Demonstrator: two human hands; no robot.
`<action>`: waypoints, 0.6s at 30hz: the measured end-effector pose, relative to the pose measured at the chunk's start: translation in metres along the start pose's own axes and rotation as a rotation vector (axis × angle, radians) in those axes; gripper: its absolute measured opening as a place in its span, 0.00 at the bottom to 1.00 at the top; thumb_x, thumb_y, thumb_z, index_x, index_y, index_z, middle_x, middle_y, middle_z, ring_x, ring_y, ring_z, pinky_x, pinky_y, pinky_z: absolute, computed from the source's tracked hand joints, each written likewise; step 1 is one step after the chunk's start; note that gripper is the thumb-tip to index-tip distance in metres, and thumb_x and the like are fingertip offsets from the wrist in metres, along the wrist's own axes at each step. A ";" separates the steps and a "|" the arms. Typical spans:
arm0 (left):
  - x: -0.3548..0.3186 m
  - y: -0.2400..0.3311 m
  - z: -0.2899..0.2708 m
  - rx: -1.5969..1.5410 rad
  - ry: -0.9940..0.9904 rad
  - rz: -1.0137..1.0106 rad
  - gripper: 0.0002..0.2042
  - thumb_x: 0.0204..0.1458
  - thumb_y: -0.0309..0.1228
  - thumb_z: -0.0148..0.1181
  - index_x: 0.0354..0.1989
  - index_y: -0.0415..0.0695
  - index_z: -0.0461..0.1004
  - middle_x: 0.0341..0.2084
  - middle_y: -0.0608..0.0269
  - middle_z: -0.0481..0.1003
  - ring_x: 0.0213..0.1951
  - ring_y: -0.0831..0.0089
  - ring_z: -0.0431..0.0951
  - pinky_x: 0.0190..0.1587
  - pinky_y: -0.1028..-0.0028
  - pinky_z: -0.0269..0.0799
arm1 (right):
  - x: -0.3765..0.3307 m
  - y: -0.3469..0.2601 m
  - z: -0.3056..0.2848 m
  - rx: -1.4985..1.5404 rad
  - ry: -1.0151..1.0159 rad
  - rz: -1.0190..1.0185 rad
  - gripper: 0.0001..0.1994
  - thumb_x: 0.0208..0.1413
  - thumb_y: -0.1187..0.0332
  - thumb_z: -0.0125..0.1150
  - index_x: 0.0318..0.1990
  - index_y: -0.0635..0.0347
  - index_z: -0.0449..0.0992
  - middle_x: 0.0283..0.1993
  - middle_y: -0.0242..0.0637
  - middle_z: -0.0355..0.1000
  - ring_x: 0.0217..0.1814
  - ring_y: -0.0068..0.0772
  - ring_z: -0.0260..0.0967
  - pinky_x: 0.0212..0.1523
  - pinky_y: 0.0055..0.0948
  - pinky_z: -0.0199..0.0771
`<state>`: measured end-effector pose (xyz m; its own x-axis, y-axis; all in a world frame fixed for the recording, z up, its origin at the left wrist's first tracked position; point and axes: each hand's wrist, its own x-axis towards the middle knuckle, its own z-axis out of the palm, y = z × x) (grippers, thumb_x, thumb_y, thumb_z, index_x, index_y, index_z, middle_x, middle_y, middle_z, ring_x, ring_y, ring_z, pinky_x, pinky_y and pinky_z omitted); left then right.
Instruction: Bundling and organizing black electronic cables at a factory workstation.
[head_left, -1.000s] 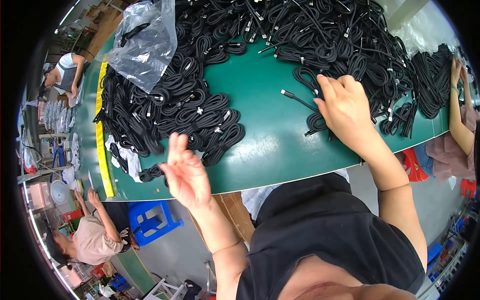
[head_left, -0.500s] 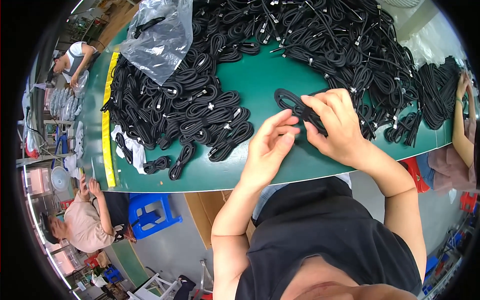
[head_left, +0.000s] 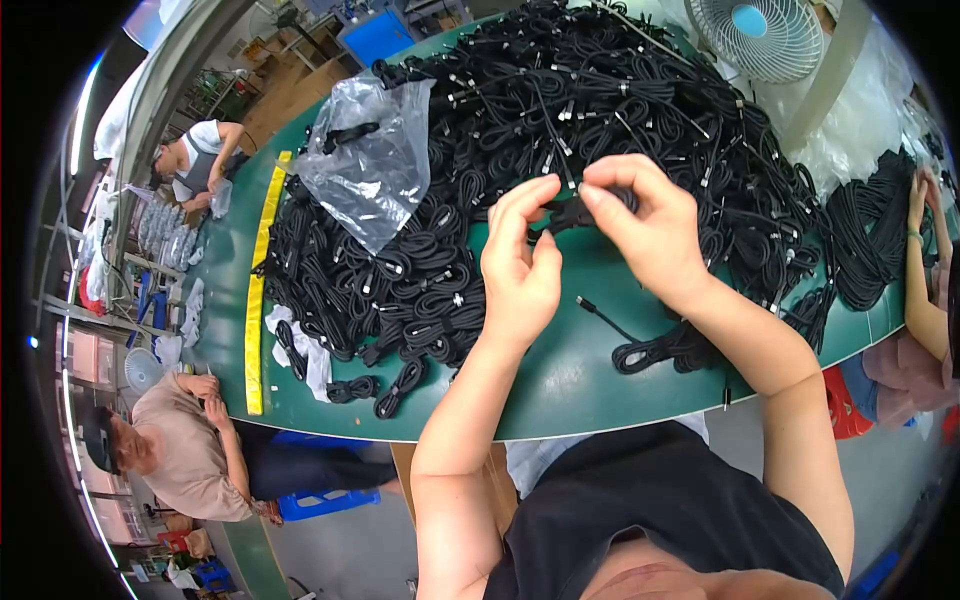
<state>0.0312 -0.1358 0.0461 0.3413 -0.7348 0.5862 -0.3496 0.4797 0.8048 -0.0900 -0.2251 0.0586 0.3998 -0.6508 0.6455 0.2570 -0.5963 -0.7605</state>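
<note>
The right grip (head_left: 645, 225) is closed on a coiled black cable (head_left: 570, 213) at the centre of the frame, thumb pressed on it; the left grip (head_left: 522, 265) curls around the coil's left end, and I cannot tell whether it pinches. The coil's long axis runs roughly crosswise, left to right, above the counter; which way its connectors point is hidden. Below right, another coil (head_left: 650, 352) lies on the green counter (head_left: 570, 390), its straight end pointing to the upper left. A heap of black cables (head_left: 600, 100) fills the upper middle, a clear bag (head_left: 375, 165) on its left part. Yellow tape (head_left: 265, 290) edges the left. Farther out are a fan (head_left: 765, 35), upper right, and a seated co-worker (head_left: 190, 455), lower left.
</note>
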 end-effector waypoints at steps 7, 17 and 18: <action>-0.004 -0.021 -0.011 0.493 -0.092 0.031 0.20 0.48 0.21 0.54 0.52 0.36 0.63 0.40 0.54 0.71 0.40 0.64 0.71 0.42 0.71 0.66 | 0.009 0.001 0.005 0.365 -0.164 0.311 0.13 0.55 0.70 0.55 0.45 0.68 0.70 0.43 0.37 0.65 0.40 0.24 0.68 0.40 0.21 0.71; -0.007 -0.021 -0.016 -0.924 0.170 -0.470 0.14 0.58 0.33 0.45 0.48 0.38 0.62 0.36 0.58 0.71 0.37 0.71 0.72 0.42 0.73 0.68 | 0.005 0.003 0.005 -0.474 -0.399 -0.254 0.08 0.45 0.69 0.62 0.32 0.60 0.72 0.32 0.37 0.71 0.33 0.38 0.68 0.34 0.33 0.66; -0.009 -0.022 -0.014 -0.940 0.181 -0.478 0.14 0.58 0.33 0.44 0.49 0.38 0.62 0.36 0.58 0.71 0.37 0.72 0.72 0.43 0.73 0.68 | -0.001 0.007 0.008 -0.432 -0.422 -0.196 0.07 0.45 0.69 0.62 0.32 0.60 0.73 0.30 0.35 0.71 0.31 0.36 0.67 0.34 0.32 0.64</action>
<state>0.0477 -0.1335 0.0248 0.4160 -0.8994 0.1343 0.6411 0.3948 0.6581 -0.0816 -0.2245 0.0518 0.7163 -0.3220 0.6191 0.0173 -0.8787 -0.4770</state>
